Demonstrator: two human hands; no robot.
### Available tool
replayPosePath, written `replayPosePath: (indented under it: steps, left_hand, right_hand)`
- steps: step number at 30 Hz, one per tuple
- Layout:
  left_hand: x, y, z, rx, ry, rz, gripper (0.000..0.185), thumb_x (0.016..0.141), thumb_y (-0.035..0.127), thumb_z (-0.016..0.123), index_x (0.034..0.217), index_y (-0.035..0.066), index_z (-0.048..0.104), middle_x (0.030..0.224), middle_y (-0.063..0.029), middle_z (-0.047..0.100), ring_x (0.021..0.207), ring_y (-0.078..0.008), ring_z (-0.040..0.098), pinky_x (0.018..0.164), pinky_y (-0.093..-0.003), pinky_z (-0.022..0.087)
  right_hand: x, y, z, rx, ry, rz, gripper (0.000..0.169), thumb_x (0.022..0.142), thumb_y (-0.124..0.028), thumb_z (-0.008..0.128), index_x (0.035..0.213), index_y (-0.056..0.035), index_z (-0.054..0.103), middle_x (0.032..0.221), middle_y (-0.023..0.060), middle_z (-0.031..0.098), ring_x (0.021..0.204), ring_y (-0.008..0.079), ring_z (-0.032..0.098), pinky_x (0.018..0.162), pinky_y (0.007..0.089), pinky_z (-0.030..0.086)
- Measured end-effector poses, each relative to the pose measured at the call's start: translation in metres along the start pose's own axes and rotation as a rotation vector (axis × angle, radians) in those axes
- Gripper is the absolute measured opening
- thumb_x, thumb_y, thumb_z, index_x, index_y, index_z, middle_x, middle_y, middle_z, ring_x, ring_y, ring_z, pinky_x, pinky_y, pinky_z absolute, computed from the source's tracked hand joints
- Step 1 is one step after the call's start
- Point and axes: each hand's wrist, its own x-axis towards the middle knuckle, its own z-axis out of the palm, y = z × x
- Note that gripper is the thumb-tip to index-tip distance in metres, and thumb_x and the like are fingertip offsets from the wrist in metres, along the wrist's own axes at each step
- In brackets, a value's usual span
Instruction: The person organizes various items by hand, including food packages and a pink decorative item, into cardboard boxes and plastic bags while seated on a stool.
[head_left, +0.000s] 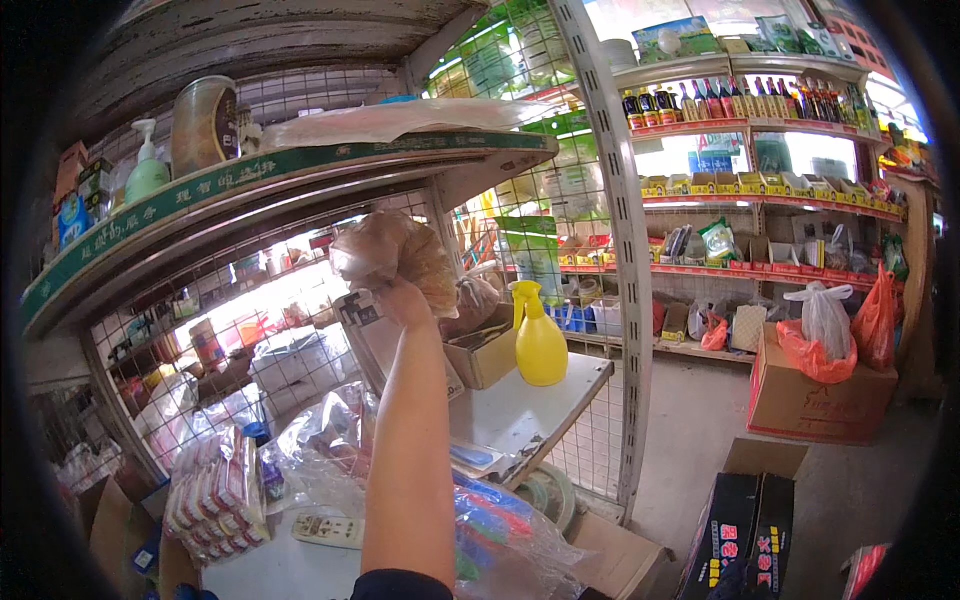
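My left hand (409, 302) is raised beneath the upper shelf, gripping a clear plastic bag (424, 259) with brownish contents. The bag's bunched plastic hides part of my fingers. Just behind and right of it, another tied bag (477, 295) rests over an open cardboard box (480, 356). A yellow spray bottle (541, 345) stands right of that box, on the white lower shelf (577, 371). Behind my wrist leans a pale printed carton (360, 315). My right hand is out of view.
The green-edged shelf (300, 166) overhead carries a pump bottle (147, 169) and a large canister (204, 120). Lower down lie wrapped packs (217, 499), a power strip (328, 529) and plastic-wrapped goods (502, 525). A metal post (611, 172) rises at right. Cartons (817, 397) stand on the floor.
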Motion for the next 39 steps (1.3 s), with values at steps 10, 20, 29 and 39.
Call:
replayPosePath:
  steps: [10, 20, 29, 39]
  left_hand:
    - [-0.008, -0.047, 0.026, 0.324, -0.684, -0.011, 0.060, 0.078, 0.034, 0.052, 0.121, -0.004, 0.036, 0.112, -0.0225, 0.050, 0.105, -0.0354, 0.046, 0.088, -0.0386, 0.038]
    - [-0.014, -0.057, 0.038, 0.053, -0.322, 0.090, 0.067, 0.073, 0.035, 0.058, 0.123, -0.004, 0.034, 0.116, -0.0207, 0.048, 0.108, -0.0332, 0.045, 0.091, -0.0358, 0.037]
    - [-0.035, -0.039, 0.012, 0.464, -0.874, 0.331, 0.077, 0.063, 0.029, 0.068, 0.127, 0.005, 0.032, 0.121, -0.0162, 0.046, 0.112, -0.0287, 0.044, 0.093, -0.0323, 0.035]
    - [-0.040, -0.001, -0.045, 0.539, -0.890, 0.290, 0.070, 0.062, 0.022, 0.064, 0.125, 0.005, 0.036, 0.118, -0.0202, 0.047, 0.112, -0.0330, 0.043, 0.095, -0.0355, 0.034]
  right_hand:
    - [0.019, 0.022, 0.004, -0.064, 0.009, 0.020, 0.020, 0.084, -0.013, 0.050, 0.100, -0.0030, 0.056, 0.087, 0.0061, 0.060, 0.075, 0.0152, 0.058, 0.063, 0.0266, 0.047]
    - [0.021, 0.027, 0.006, -0.079, -0.045, 0.003, 0.021, 0.083, -0.012, 0.051, 0.101, -0.0035, 0.056, 0.087, 0.0058, 0.059, 0.075, 0.0148, 0.058, 0.065, 0.0271, 0.046]
    - [0.014, 0.021, 0.015, -0.146, -0.042, -0.015, 0.023, 0.082, -0.012, 0.050, 0.101, -0.0017, 0.056, 0.091, 0.0076, 0.060, 0.076, 0.0162, 0.058, 0.067, 0.0271, 0.046]
    - [-0.008, 0.014, 0.021, -0.169, -0.053, -0.013, 0.026, 0.082, -0.016, 0.052, 0.104, -0.0027, 0.055, 0.094, 0.0072, 0.060, 0.077, 0.0165, 0.058, 0.067, 0.0271, 0.045]
